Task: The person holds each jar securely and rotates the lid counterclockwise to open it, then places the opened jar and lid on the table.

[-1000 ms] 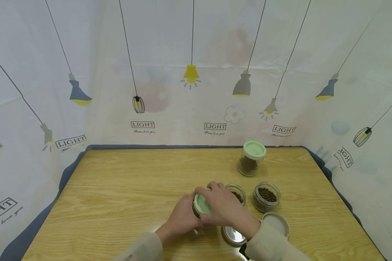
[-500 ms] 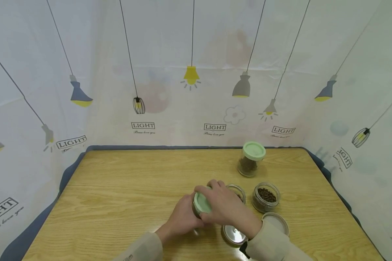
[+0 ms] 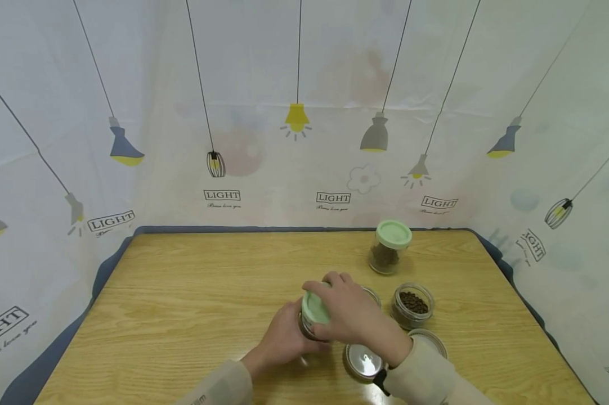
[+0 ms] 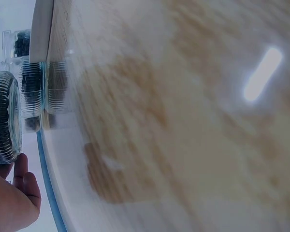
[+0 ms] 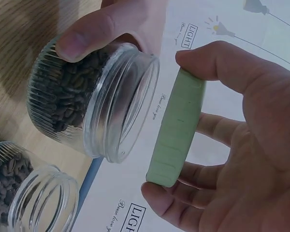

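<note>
My left hand [image 3: 284, 334] grips a ribbed glass jar [image 5: 53, 96] of dark coffee beans above the table, its thumb pressed on the side in the right wrist view. The jar is tilted and its mouth is uncovered. My right hand [image 3: 357, 315] holds the pale green lid [image 5: 176, 130] by its rim, thumb and fingertips on opposite edges. A gap shows between lid and jar mouth in the right wrist view. From the head, the lid [image 3: 316, 306] largely hides that jar. The left wrist view catches only the jar's ribbed base [image 4: 2, 118] and some fingers.
An uncovered jar of beans [image 3: 413, 304] stands to the right; another is mostly hidden behind my right hand. Two lids [image 3: 364, 361] lie near my right wrist. A green-lidded jar [image 3: 392, 247] stands at the back of the wooden table [image 3: 183, 281].
My right hand has turned and risen slightly with the green lid, which has come off the jar. My left hand stays in nearly the same place with the jar.
</note>
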### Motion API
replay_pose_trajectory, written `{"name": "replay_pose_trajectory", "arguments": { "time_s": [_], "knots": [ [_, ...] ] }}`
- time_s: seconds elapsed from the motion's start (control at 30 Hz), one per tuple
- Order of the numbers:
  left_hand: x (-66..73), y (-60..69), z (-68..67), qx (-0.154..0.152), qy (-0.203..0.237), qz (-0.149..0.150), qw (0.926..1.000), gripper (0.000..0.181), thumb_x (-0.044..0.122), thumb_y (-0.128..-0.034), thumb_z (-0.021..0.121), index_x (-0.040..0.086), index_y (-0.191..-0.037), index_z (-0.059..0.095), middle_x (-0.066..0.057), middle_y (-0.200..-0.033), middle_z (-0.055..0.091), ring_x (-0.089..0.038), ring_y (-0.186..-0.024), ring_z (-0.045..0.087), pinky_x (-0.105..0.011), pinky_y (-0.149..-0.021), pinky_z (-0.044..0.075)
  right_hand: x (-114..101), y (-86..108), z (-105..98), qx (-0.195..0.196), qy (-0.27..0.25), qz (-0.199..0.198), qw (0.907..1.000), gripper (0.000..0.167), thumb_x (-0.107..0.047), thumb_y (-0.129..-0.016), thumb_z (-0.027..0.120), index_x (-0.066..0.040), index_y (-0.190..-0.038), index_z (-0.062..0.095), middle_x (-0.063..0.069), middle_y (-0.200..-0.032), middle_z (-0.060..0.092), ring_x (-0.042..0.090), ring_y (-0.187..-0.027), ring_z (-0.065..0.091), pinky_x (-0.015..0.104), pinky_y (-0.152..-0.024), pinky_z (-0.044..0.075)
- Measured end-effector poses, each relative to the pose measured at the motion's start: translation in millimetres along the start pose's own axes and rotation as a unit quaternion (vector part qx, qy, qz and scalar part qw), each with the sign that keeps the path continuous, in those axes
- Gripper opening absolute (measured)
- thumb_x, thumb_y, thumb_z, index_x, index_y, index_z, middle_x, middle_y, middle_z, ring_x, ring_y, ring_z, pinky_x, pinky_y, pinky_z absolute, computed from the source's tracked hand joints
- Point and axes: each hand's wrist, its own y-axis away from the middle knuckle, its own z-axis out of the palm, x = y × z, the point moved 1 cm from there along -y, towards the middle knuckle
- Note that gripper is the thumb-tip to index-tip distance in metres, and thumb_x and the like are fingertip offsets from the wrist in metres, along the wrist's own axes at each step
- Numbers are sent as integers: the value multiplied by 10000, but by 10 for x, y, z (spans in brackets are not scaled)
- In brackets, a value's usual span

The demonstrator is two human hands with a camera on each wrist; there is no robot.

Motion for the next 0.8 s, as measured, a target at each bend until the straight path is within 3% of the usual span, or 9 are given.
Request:
{"name": "replay_pose_trajectory", "arguments": {
  "time_s": [0.43,0.67,0.8],
  "knots": [
    [15,-7,-47,7,110,-157,9998,829,462,-632,876,248,-1341,504,132,-1203,625,-86,-1086,587,-375,-984,473,6,53,-47,-68,11,318,9995,673,-462,-753,732,-314,-1375,521,93,-1270,547,281,-1122,522,385,-680,497],
    [-20,-2,-115,87,90,-39,9999,851,563,-638,843,272,-1358,495,133,-1180,631,-65,-1033,609,-314,-917,501,50,102,-69,125,-135,186,9997,692,-449,-750,750,-281,-1380,518,111,-1276,552,315,-1170,522,413,-784,519],
    [-51,6,-152,112,103,-50,9999,860,553,-630,852,305,-1368,488,142,-1193,627,-70,-1045,608,-312,-923,495,72,132,-79,160,-238,297,9991,699,-443,-744,740,-286,-1386,512,95,-1277,554,304,-1183,517,385,-758,511]
  ]
}}
